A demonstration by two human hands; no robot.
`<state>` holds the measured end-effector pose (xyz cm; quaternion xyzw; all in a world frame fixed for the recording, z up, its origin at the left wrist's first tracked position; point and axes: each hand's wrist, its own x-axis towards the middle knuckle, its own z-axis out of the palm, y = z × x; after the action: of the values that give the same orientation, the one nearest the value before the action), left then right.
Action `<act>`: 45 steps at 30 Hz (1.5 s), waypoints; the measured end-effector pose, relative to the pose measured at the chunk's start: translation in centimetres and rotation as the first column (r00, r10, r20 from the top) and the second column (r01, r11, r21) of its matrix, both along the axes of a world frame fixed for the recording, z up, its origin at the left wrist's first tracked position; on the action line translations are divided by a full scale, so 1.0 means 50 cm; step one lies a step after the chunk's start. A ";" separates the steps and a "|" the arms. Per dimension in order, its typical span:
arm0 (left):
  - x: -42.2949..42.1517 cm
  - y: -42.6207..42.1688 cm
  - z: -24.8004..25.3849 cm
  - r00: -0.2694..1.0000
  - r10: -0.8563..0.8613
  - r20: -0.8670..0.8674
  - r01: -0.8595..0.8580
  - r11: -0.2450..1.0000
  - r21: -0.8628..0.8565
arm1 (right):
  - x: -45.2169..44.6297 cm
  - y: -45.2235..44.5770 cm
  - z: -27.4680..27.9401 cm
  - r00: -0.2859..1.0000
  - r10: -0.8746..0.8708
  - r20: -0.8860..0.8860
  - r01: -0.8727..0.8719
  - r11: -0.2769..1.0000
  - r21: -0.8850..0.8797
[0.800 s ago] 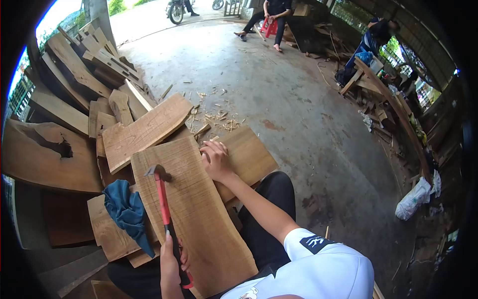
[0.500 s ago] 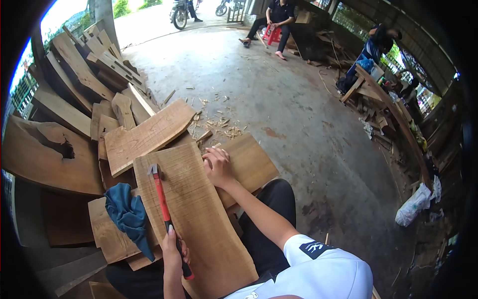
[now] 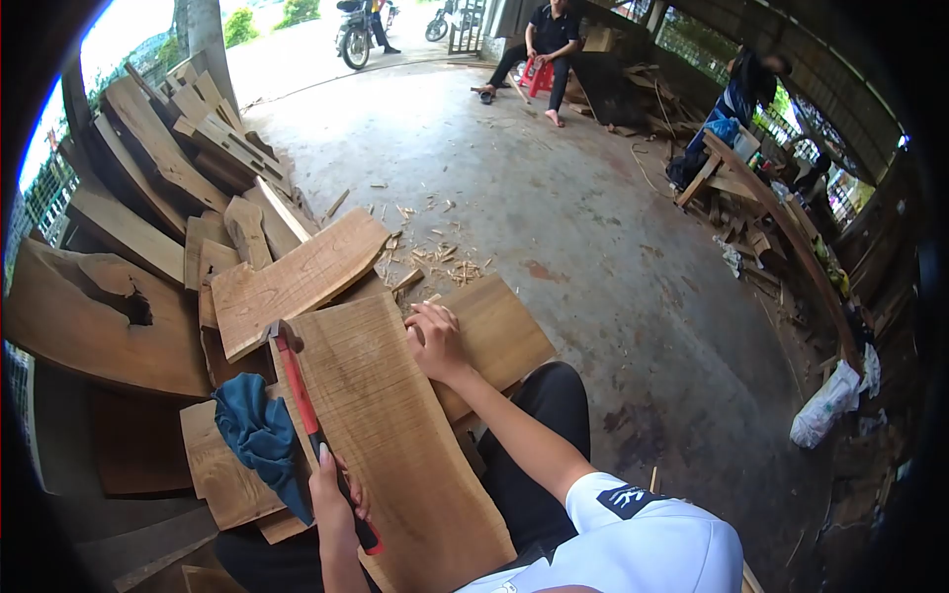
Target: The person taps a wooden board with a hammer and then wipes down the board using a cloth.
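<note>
A long wooden board (image 3: 395, 425) with a wavy right edge slopes from my lap toward the wood pile. My left hand (image 3: 338, 494) is wrapped around the black grip of a claw hammer (image 3: 302, 395) with a red shaft. The hammer's head is over the board's far left corner; whether it touches is unclear. My right hand (image 3: 435, 341) is closed at the board's far right edge, fingers curled, just above a second, darker board (image 3: 499, 331) underneath. Beside the hammer, a crumpled blue cloth (image 3: 255, 425) drapes over smaller wood pieces (image 3: 219, 465).
Another plank (image 3: 301, 282) lies beyond the board, and slabs (image 3: 99, 321) lean along the left. Wood chips (image 3: 440, 262) litter the concrete floor (image 3: 613, 267). A person (image 3: 552, 40) sits on a red stool (image 3: 537, 77); another person (image 3: 749, 84) stands by scrap wood at right.
The hammer has tilted left, its head shifting from over the board toward its far left corner. My right hand stays at the board's right edge.
</note>
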<state>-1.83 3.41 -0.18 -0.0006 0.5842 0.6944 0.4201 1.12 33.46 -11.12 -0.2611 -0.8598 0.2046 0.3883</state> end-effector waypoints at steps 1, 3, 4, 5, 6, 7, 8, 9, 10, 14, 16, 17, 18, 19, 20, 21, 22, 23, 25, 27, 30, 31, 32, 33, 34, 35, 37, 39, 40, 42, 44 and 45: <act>0.004 -0.003 -0.014 0.998 0.004 -0.057 -0.001 0.999 0.049 | -0.002 0.003 0.000 1.000 -0.003 0.000 0.003 1.000 -0.006; 0.019 0.006 -0.025 0.997 0.054 -0.054 -0.055 0.998 -0.016 | -0.002 0.000 -0.006 1.000 -0.009 0.001 0.009 1.000 0.002; 0.016 0.007 -0.040 0.999 0.031 -0.019 -0.032 0.998 -0.045 | -0.002 -0.006 -0.009 1.000 -0.009 0.000 0.009 1.000 -0.003; 0.010 -0.002 -0.040 1.000 0.006 -0.023 -0.008 0.996 -0.094 | -0.003 -0.007 -0.010 1.000 -0.005 0.004 0.005 1.000 -0.009; 0.002 -0.002 -0.033 0.999 -0.020 -0.028 0.016 0.991 -0.133 | -0.004 0.000 -0.006 1.000 -0.002 0.005 0.002 1.000 -0.004; -0.003 -0.014 -0.019 0.999 -0.045 -0.005 0.045 0.996 -0.078 | -0.003 0.004 -0.002 1.000 -0.006 0.004 0.005 1.000 0.005; 0.003 -0.021 -0.008 0.999 -0.036 0.026 0.037 0.999 -0.026 | 0.001 0.001 -0.004 1.000 -0.010 -0.004 0.010 1.000 0.003; 0.011 -0.029 0.002 0.998 -0.025 0.054 0.024 0.999 0.022 | 0.001 -0.004 -0.004 1.000 -0.011 -0.015 0.011 1.000 -0.002; 0.026 -0.030 0.014 1.000 -0.008 -0.006 0.008 1.000 0.007 | 0.000 -0.005 -0.002 1.000 -0.010 -0.017 0.010 1.000 -0.003; 0.036 -0.039 -0.045 0.998 -0.006 -0.068 0.000 0.996 -0.091 | 0.000 -0.004 -0.002 1.000 0.003 0.017 -0.003 0.999 -0.037; 0.025 -0.042 -0.039 0.998 -0.062 -0.007 0.061 0.992 -0.110 | -0.001 -0.003 -0.002 1.000 0.001 0.012 0.000 0.999 -0.034; 0.021 -0.049 -0.034 0.997 -0.079 0.019 0.080 0.995 -0.058 | 0.003 -0.001 -0.003 1.000 0.005 0.013 -0.005 1.000 -0.031; 0.029 -0.044 -0.020 0.996 -0.036 0.084 0.037 0.999 -0.011 | 0.004 -0.003 -0.004 1.000 0.004 0.013 -0.004 1.000 -0.020; 0.044 -0.037 -0.020 1.000 0.005 0.026 -0.004 1.000 -0.021 | 0.002 -0.004 -0.003 1.000 0.001 0.009 -0.001 1.000 -0.007; 0.053 -0.026 -0.023 0.999 0.039 -0.034 -0.040 0.999 -0.026 | -0.002 -0.005 -0.002 1.000 0.003 0.005 -0.003 1.000 -0.003; 0.054 -0.023 -0.026 0.996 0.043 -0.084 -0.045 0.999 -0.025 | -0.002 -0.004 -0.001 1.000 0.001 0.006 -0.001 1.000 -0.011; 0.051 -0.022 -0.026 0.996 0.036 -0.086 -0.039 0.999 -0.023 | 0.000 -0.004 -0.001 1.000 -0.003 0.008 0.003 1.000 -0.021; 0.050 -0.022 -0.024 0.998 0.037 -0.052 -0.035 0.999 0.033 | 0.002 -0.002 -0.002 1.000 -0.008 0.009 0.008 1.000 -0.018; 0.048 -0.022 -0.031 0.999 0.044 -0.015 -0.043 0.995 0.086 | 0.001 -0.004 -0.003 1.000 -0.009 0.010 0.009 0.999 -0.033; 0.032 -0.017 -0.044 0.989 0.036 0.144 -0.038 0.999 0.010 | -0.001 -0.003 -0.003 1.000 0.003 0.012 -0.003 0.999 -0.032; 0.031 -0.035 -0.013 0.996 -0.043 0.080 0.043 0.999 0.004 | 0.000 -0.001 -0.004 1.000 0.004 0.014 -0.004 1.000 -0.024; 0.046 -0.038 0.005 0.996 -0.042 0.077 0.041 0.999 0.013 | 0.003 -0.004 -0.003 1.000 0.001 0.013 -0.001 1.000 -0.028; 0.065 -0.039 0.010 0.999 -0.034 0.014 0.034 0.999 0.020 | 0.005 -0.004 -0.001 1.000 -0.001 0.019 0.002 1.000 -0.028; 0.083 -0.043 0.009 0.998 -0.023 -0.050 0.025 0.999 0.026 | 0.004 -0.004 -0.003 1.000 -0.009 0.013 0.009 1.000 -0.014; 0.094 -0.046 0.003 0.995 -0.022 -0.095 0.026 0.999 0.038 | 0.002 -0.003 -0.003 1.000 -0.016 0.005 0.016 1.000 0.000; 0.101 -0.045 -0.012 0.995 -0.017 -0.103 0.019 1.000 0.020 | 0.002 -0.003 -0.003 1.000 -0.015 0.006 0.015 1.000 -0.003; 0.108 -0.038 -0.043 0.994 -0.023 -0.108 0.021 1.000 -0.022 | 0.001 -0.003 -0.004 1.000 -0.020 0.009 0.020 1.000 0.004; 0.104 -0.039 -0.046 0.999 -0.018 -0.046 0.018 1.000 -0.017 | 0.002 0.000 0.001 1.000 -0.012 0.009 0.012 1.000 -0.010; 0.105 -0.041 -0.039 1.000 -0.010 0.020 0.010 1.000 -0.022 | 0.005 -0.005 0.000 1.000 -0.001 0.013 0.001 0.999 -0.034; 0.118 -0.039 -0.019 0.999 0.042 0.034 -0.041 0.998 -0.051 | 0.004 -0.004 -0.005 1.000 0.000 0.001 0.000 1.000 -0.020; 0.136 -0.045 -0.026 0.999 0.051 0.017 -0.051 0.999 -0.008 | 0.001 -0.002 -0.001 1.000 -0.004 0.002 0.004 0.999 -0.032; 0.147 -0.052 -0.033 0.996 0.072 -0.049 -0.071 0.997 0.016 | 0.002 -0.001 -0.003 1.000 -0.013 -0.002 0.013 1.000 -0.025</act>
<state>5.50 0.83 -1.85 -0.0011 0.5889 0.7130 0.3805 1.21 33.40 -11.25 -0.2711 -0.8551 0.2131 0.3873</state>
